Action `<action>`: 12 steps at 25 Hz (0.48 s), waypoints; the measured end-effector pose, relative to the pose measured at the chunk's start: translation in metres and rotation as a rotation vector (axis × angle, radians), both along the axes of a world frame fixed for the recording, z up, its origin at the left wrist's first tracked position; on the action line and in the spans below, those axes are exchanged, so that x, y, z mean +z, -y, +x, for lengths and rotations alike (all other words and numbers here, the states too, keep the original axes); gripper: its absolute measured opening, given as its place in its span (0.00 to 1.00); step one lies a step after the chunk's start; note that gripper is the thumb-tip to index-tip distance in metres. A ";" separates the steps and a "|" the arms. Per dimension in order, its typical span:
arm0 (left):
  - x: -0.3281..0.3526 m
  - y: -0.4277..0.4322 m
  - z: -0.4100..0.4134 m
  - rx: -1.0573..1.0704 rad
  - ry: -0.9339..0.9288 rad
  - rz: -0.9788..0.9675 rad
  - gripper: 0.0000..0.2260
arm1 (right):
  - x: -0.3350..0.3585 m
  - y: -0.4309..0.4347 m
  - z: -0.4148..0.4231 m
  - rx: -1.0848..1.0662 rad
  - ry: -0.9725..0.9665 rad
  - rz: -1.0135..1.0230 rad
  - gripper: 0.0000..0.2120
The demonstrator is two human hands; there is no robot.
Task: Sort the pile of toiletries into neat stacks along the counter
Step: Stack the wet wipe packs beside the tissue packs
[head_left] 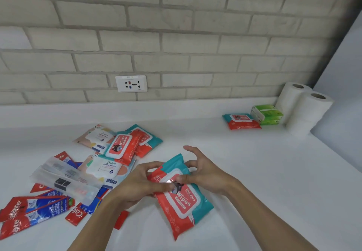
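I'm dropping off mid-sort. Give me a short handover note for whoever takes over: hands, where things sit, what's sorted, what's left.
Hands: left hand and right hand both hold one red-and-teal wipes pack at centre front of the counter.
Done: at the back right stand a matching sorted wipes pack, a green tissue stack and white paper rolls.
Left: the pile on the left holds two more red-and-teal packs, two Stalore wipes packs, frosted plastic sleeves and Colgate toothpaste boxes.
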State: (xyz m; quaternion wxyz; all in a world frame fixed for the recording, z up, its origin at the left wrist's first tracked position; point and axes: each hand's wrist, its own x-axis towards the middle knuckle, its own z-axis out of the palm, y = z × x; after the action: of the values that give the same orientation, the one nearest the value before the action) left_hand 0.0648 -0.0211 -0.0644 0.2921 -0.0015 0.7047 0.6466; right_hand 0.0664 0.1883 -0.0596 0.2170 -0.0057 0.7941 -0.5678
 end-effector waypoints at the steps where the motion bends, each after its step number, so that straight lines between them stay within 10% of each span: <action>1: -0.001 -0.002 -0.002 -0.023 0.041 -0.014 0.38 | 0.001 -0.001 0.002 -0.004 -0.021 0.005 0.43; 12: -0.001 -0.043 -0.021 0.229 0.061 0.246 0.26 | -0.019 -0.058 0.022 -0.319 0.111 -0.350 0.24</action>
State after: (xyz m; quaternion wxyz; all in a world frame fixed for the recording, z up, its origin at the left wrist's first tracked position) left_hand 0.0437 0.0220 -0.0655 0.2359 -0.0657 0.6062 0.7567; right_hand 0.0881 0.2461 -0.0782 0.1638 0.1136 0.6614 -0.7231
